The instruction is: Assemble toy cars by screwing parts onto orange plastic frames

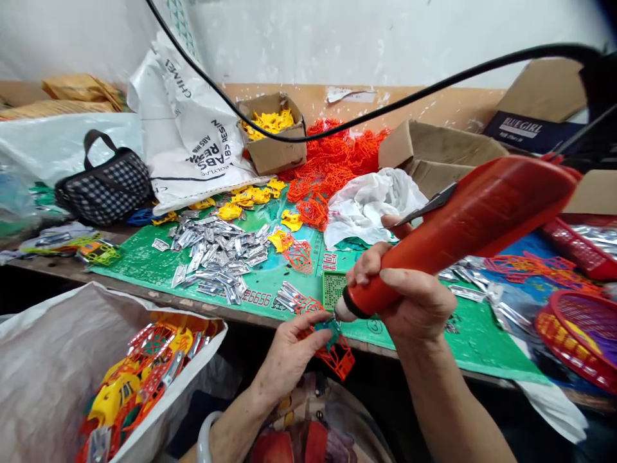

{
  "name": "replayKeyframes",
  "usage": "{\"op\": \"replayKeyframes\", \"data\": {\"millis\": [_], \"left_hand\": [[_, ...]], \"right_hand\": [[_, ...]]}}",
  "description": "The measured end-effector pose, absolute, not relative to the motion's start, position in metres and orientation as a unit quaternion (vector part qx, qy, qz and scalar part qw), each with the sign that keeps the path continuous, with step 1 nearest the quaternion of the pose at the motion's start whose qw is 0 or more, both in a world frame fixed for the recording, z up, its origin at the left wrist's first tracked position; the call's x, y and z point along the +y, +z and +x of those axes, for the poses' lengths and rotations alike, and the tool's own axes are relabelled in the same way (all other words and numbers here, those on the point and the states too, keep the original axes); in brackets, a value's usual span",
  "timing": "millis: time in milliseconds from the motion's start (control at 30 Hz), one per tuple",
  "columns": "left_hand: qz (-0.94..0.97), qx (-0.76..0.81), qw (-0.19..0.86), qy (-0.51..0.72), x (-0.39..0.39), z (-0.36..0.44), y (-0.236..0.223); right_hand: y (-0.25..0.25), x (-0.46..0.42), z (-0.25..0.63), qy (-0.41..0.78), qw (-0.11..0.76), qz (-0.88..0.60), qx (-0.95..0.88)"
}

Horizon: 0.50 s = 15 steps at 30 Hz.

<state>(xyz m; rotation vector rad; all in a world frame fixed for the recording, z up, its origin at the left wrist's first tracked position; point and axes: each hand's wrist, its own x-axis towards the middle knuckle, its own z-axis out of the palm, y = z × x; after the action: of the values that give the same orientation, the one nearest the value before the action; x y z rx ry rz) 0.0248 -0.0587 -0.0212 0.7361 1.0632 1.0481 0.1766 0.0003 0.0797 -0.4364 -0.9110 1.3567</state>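
Observation:
My right hand [409,296] is wrapped round a red electric screwdriver [463,225], tilted so that its tip points down and to the left. My left hand [294,350] pinches an orange plastic toy frame [341,360] with a green plastic piece [328,333] on it, just above my lap. The screwdriver's pale nose [343,310] is at the green piece; whether the bit touches a screw is hidden. Right behind the nose lies a small green tray [333,283] with holes. Silvery flat parts [289,297] rest on the table edge beside my left hand.
Silvery parts [216,257] and yellow toy shells [245,196] cover the table. Orange frames [332,157] are heaped by a carton [277,154]. A bag [43,360] of assembled toys stands left, a red basket [554,328] right. A black cable [409,99] arches across.

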Motion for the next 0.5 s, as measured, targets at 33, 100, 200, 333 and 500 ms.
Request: {"op": "replayKeyframes", "data": {"millis": [33, 100, 200, 333, 500], "left_hand": [[0.33, 0.473, 0.672, 0.465, -0.061, 0.025, -0.019], [0.334, 0.479, 0.668, 0.461, -0.066, 0.025, -0.016], [0.333, 0.482, 0.666, 0.462, -0.072, 0.025, -0.012], [0.34, 0.482, 0.659, 0.466, -0.078, 0.026, -0.007], [0.365, 0.486, 0.643, 0.467, -0.086, 0.025, -0.001]], "right_hand": [[0.081, -0.003, 0.176, 0.603, 0.662, -0.19, -0.403], [0.082, -0.008, 0.175, 0.608, 0.659, -0.187, -0.401], [0.083, -0.015, 0.175, 0.608, 0.661, -0.184, -0.399], [0.084, -0.024, 0.174, 0.611, 0.659, -0.184, -0.399], [0.083, -0.032, 0.173, 0.619, 0.649, -0.178, -0.406]]}}
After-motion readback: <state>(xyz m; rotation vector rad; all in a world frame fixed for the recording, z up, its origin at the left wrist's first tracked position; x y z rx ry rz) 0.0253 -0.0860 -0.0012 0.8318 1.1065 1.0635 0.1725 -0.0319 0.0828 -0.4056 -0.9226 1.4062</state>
